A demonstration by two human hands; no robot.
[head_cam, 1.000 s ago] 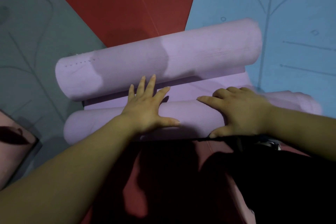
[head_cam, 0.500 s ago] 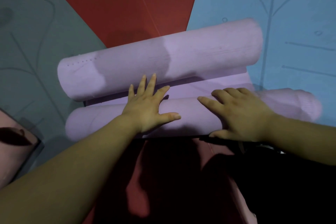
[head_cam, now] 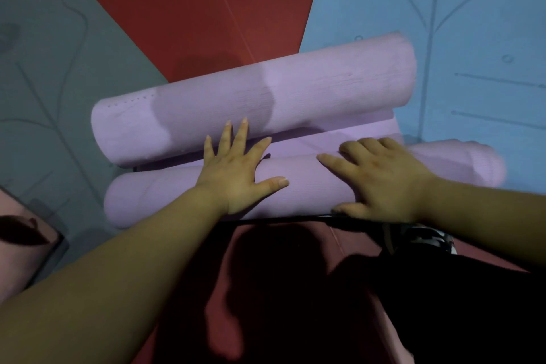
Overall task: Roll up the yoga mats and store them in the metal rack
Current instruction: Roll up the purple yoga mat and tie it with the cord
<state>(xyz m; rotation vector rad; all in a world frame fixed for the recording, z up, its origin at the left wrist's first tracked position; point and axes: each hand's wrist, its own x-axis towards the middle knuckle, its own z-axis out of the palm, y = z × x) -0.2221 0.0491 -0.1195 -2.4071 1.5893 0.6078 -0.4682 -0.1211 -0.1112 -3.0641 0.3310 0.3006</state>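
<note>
While only part-rolled and unracked, the lilac foam yoga mat is pressed by the flat left hand and clasped by the right hand.

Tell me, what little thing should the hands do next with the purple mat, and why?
Probably push the near roll a little way forward. The left hand presses flat on it and the right hand cups it, so both are placed to roll. A flat strip of purple mat lies unrolled between it and the far roll.
</note>
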